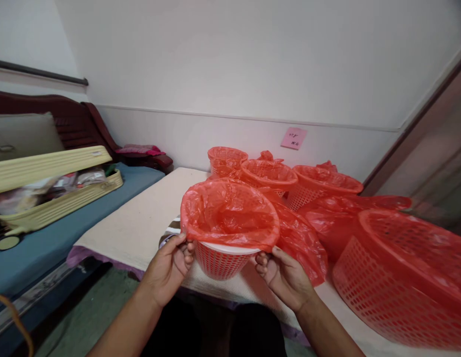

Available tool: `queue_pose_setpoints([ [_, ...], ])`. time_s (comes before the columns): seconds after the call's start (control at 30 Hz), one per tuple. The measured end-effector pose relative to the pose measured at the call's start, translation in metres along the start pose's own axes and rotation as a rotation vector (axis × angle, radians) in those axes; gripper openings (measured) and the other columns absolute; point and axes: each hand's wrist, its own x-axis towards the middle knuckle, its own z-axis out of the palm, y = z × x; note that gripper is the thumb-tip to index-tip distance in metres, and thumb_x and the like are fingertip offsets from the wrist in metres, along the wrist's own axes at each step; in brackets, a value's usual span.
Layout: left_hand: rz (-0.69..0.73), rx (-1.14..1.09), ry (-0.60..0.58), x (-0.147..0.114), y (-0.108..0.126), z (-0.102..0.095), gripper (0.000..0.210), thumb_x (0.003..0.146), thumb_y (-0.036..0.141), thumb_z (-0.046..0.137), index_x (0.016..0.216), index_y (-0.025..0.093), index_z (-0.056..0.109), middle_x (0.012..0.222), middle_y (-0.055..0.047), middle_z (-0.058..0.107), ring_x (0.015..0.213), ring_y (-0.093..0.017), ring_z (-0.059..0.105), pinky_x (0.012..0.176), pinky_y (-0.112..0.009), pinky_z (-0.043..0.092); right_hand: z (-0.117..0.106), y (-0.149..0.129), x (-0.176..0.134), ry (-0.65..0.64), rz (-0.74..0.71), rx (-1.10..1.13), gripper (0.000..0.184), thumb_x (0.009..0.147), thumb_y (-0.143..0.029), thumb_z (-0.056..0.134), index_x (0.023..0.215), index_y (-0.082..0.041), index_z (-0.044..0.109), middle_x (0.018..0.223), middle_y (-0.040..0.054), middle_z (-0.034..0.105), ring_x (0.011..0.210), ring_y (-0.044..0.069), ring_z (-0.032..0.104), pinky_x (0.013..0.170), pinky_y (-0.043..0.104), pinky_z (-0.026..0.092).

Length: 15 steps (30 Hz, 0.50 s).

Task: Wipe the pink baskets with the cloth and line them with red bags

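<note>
A white, perforated plastic wastebasket (219,263) stands near the front edge of the cloth-covered surface. Over its mouth lies a red plastic bag (230,208), lining the inside and folded down outside the rim. My left hand (174,260) pinches the bag's edge at the left front of the rim. At the right front, my right hand (280,275) pinches the same edge between thumb and fingers. A strip of white rim shows below the bag between both hands. Loose red film (301,238) spreads out to the right of the basket.
Behind stand three more bag-lined baskets (269,171) in a row against the wall. A large lined basket (394,277) is close on the right. At left, an open cream suitcase (63,198) with packed items rests on a blue bed (137,173).
</note>
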Motion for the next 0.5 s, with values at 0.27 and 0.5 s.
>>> queue_pose_setpoints([
  [0.27, 0.029, -0.024, 0.1, 0.001, -0.011, -0.012, 0.017, 0.091, 0.005, 0.046, 0.086, 0.013, 0.061, 0.064, -0.003, 0.066, 0.052, -0.009, 0.064, 0.043, -0.013, 0.049, -0.008, 0.006, 0.002, -0.034, 0.007, -0.111, 0.023, 0.063, -0.019, 0.083, 0.072, -0.02, 0.061, 0.064, -0.003, 0.063, 0.061, 0.012, 0.061, 0.057, 0.023, 0.047],
  [0.5, 0.019, -0.004, 0.044, 0.018, -0.02, -0.019, 0.02, 0.093, 0.009, 0.045, 0.079, 0.014, 0.058, 0.058, 0.001, 0.058, 0.048, -0.007, 0.057, 0.044, -0.014, 0.048, -0.016, 0.008, 0.009, 0.011, -0.028, -0.243, 0.022, 0.068, -0.025, 0.083, 0.076, -0.018, 0.063, 0.069, 0.0014, 0.068, 0.062, 0.014, 0.064, 0.056, 0.024, 0.051],
])
